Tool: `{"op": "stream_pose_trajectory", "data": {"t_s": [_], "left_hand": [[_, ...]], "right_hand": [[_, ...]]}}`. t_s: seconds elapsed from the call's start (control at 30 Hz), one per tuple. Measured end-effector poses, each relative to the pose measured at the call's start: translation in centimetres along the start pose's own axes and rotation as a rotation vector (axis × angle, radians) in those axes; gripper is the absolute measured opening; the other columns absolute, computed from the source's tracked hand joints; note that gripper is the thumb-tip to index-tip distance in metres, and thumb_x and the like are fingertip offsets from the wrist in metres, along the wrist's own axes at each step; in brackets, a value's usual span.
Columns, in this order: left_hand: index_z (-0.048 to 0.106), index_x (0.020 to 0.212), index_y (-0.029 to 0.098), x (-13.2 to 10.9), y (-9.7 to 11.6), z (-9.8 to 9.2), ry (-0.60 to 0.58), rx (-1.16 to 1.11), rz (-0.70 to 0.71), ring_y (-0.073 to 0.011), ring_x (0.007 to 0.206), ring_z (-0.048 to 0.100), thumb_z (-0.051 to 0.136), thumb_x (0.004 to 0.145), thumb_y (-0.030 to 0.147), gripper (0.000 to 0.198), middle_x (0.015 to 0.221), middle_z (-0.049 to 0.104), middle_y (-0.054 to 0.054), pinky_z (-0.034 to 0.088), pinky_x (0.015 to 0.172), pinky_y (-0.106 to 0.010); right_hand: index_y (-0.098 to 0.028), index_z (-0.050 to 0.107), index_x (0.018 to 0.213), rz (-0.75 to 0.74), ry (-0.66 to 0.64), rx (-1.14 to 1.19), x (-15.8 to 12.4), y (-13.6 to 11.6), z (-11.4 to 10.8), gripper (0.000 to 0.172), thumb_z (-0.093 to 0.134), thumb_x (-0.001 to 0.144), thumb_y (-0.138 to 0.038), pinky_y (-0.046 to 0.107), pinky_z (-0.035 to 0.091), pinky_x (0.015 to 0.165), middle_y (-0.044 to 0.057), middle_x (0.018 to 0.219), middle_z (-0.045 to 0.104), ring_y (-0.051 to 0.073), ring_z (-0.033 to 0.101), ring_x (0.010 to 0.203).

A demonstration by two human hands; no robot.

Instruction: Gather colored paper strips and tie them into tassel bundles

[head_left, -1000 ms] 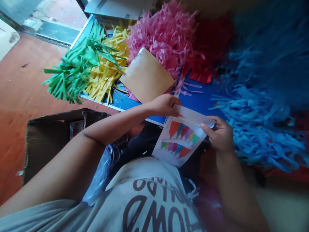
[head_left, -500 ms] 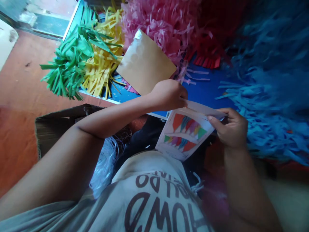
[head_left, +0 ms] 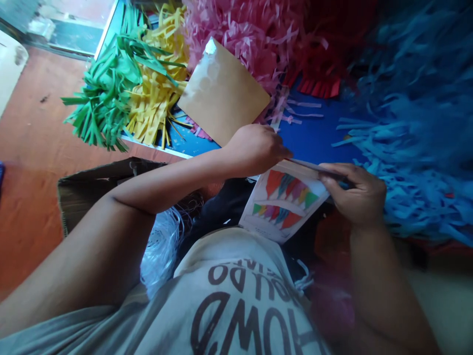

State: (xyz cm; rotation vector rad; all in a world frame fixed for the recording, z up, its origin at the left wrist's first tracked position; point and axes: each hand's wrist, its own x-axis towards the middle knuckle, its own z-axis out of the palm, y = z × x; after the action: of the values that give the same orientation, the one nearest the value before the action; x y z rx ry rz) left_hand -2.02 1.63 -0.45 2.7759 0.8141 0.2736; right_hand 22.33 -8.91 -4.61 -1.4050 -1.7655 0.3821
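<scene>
Beyond left hand (head_left: 254, 150) lay green fringe (head_left: 111, 84), yellow fringe (head_left: 157, 106), smooth tan square (head_left: 225, 93) | it curled closed on white printed card (head_left: 286, 197), between hands | right hand (head_left: 356, 195) pinched card's right edge | left fingers' hold partly hidden; crinkled blue strips (head_left: 410, 177) beyond right hand cut off | orange floor (head_left: 44, 133) left, blue table (head_left: 308, 133) beyond both

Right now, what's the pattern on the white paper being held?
The white paper has two rows of multicoloured pennants; head view, the only one.
</scene>
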Motion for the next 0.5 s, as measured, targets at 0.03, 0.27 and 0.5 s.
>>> {"op": "stream_pose_trajectory", "data": {"t_s": [0.03, 0.27, 0.5], "left_hand": [[0.079, 0.098, 0.025, -0.12, -0.14, 0.15, 0.011, -0.012, 0.033, -0.0214, 0.088, 0.066, 0.051, 0.095, 0.028, 0.028, 0.089, 0.076, -0.006, 0.043, 0.074, -0.033], [0.078, 0.098, 0.022, -0.80, -0.32, 0.86, 0.101, -0.183, 0.078, -0.0212, 0.089, 0.068, 0.053, 0.097, 0.042, 0.033, 0.093, 0.077, -0.007, 0.048, 0.083, -0.036], [0.078, 0.097, 0.020, -0.40, -0.75, 0.84, -0.019, -0.388, 0.055, -0.0191, 0.087, 0.068, 0.056, 0.097, 0.038, 0.029, 0.092, 0.075, -0.008, 0.051, 0.079, -0.030]], "right_hand": [[-0.029, 0.075, 0.098, -0.041, -0.012, -0.010, 0.01, -0.02, -0.18, 0.022, 0.068, 0.084, -0.015, 0.036, 0.061, 0.077, 0.001, 0.097, 0.077, 0.021, 0.074, 0.087], [-0.028, 0.077, 0.098, -0.059, -0.052, 0.055, -0.06, -0.61, -0.52, 0.018, 0.068, 0.087, -0.017, 0.037, 0.061, 0.082, 0.003, 0.101, 0.077, 0.021, 0.074, 0.091], [-0.029, 0.077, 0.104, 0.138, -0.100, 0.044, 0.27, -0.49, -0.83, 0.018, 0.072, 0.087, -0.035, 0.038, 0.061, 0.083, 0.003, 0.102, 0.078, 0.023, 0.074, 0.092]]}}
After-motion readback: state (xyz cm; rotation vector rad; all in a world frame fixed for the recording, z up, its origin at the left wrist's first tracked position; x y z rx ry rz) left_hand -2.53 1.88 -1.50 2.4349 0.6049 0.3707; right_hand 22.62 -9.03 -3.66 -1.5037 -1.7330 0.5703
